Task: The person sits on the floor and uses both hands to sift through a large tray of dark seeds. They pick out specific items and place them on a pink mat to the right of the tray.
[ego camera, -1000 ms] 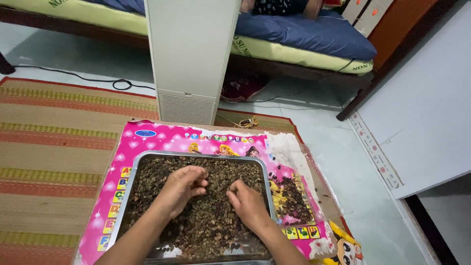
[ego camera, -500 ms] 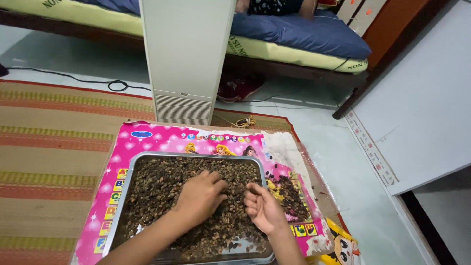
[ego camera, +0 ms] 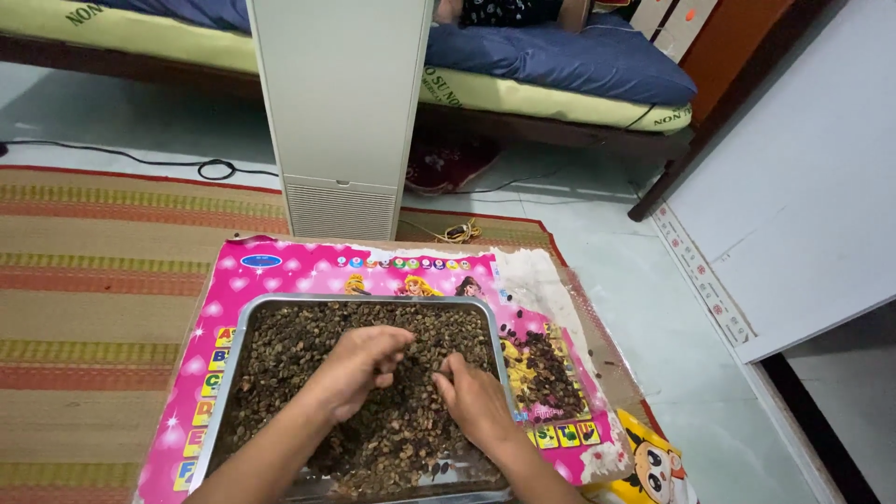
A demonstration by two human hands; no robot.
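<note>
Metal tray (ego camera: pixel 245 329) sits lower centre of frame, full of dark brown beans (ego camera: pixel 289 345). Left hand (ego camera: pixel 359 369) lies palm down on the beans, fingers curled loosely. Right hand (ego camera: pixel 476 401) is beside it, fingers bent, pinching into the pile; can't tell what it grips. Pink mat (ego camera: pixel 308 271) lies under the tray, a small bean heap (ego camera: pixel 551 373) to the right of it.

Home bedroom: bed (ego camera: pixel 560 65) w/ blue bedding, woven floor mat (ego camera: pixel 103 271).
</note>
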